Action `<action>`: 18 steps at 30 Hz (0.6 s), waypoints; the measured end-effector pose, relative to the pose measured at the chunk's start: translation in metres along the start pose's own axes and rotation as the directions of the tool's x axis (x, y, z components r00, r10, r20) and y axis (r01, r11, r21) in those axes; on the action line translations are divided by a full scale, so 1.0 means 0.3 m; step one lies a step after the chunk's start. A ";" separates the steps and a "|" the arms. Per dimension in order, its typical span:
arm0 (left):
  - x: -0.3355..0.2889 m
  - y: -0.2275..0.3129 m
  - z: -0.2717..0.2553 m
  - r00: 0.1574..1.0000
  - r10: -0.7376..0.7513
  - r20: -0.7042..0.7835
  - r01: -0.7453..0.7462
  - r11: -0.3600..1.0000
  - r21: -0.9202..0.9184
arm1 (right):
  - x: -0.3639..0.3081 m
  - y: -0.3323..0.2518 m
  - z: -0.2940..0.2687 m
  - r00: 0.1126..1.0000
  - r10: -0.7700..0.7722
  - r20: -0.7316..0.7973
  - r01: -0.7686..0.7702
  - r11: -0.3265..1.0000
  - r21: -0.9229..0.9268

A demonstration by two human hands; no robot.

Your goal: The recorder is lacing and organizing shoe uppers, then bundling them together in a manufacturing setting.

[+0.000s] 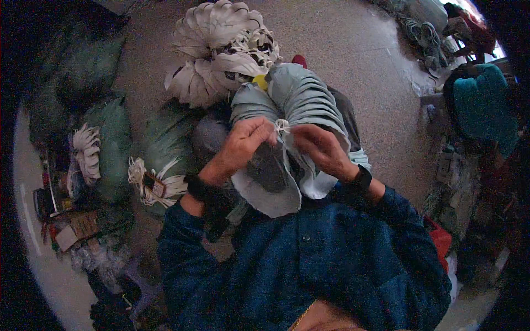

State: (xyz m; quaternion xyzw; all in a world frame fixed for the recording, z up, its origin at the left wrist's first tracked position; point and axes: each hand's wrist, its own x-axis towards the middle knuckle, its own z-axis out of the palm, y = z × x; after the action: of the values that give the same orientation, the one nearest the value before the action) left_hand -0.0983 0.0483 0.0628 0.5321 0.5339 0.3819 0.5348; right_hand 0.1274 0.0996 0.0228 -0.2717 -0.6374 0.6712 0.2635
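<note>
Grey-green sheets, stacked and curved, make up the bundle (312,102) we see at the person's lap. Beyond it, to its left, sits a cream bundle (218,33). Over the grey-green bundle's middle, the left hand (245,142) and right hand (323,148) each pinch the white tie (282,126), looped at its centre. We judge this the knotting step; next, we think, calls for an even pull both ways.
</note>
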 end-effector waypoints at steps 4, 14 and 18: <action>-0.032 0.080 0.002 0.998 -0.009 0.056 0.000 0.987 0.160 | 0.084 -0.031 0.037 0.993 0.025 0.115 0.002 0.973 -0.229; -0.075 -0.125 0.095 0.929 0.336 -0.156 -0.131 0.693 0.709 | 0.160 -0.111 -0.030 0.999 0.049 0.019 -0.050 0.998 0.050; -0.068 -0.185 0.133 0.932 0.342 -0.118 -0.070 0.490 0.869 | 0.117 -0.160 -0.006 0.993 -0.010 0.115 0.001 0.997 0.078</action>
State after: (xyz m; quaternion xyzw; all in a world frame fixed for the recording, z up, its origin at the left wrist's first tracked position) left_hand -0.0711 0.0142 0.0065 0.7271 0.6519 0.2020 0.0747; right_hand 0.1038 0.1278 0.0698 -0.2202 -0.6258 0.7093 0.2383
